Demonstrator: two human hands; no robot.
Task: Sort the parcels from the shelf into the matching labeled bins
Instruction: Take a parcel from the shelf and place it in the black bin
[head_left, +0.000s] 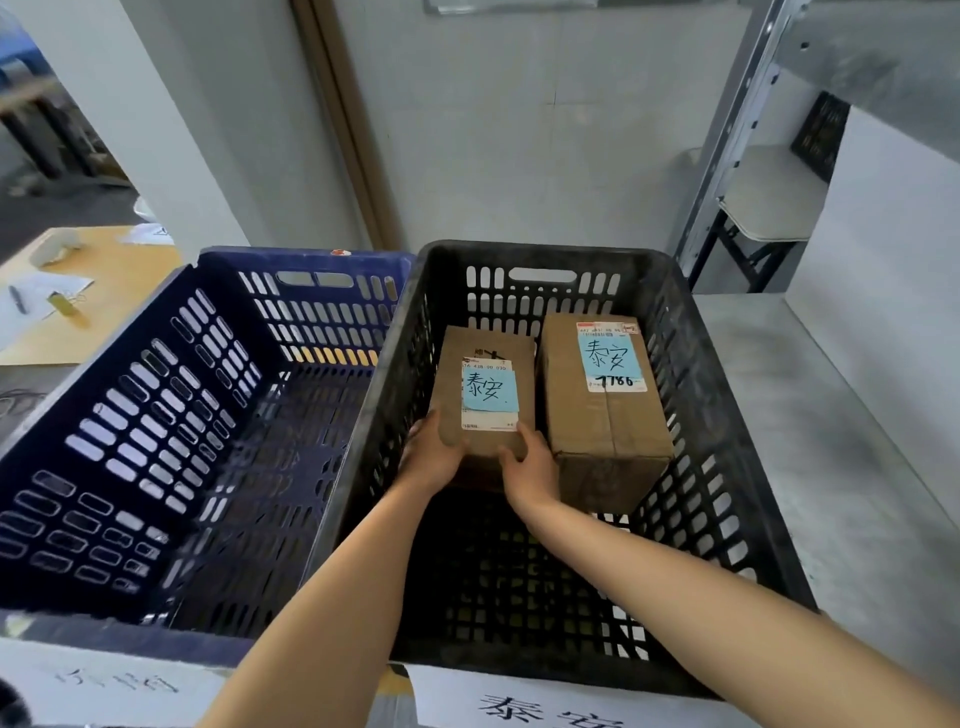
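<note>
Blue bin (156, 405) sitting at left, front label (119, 686) too blurred for reading. We are holding small parcel (452, 374) inside black bin (540, 249), left hand (428, 457) and right hand (530, 467) both gripping near corners. We are judging it best set flat, snug beside second parcel (597, 441), note upward. Blue notes (491, 392) both reading 泰安, matching white label (545, 712) on black bin; second parcel also showing 7786.
</note>
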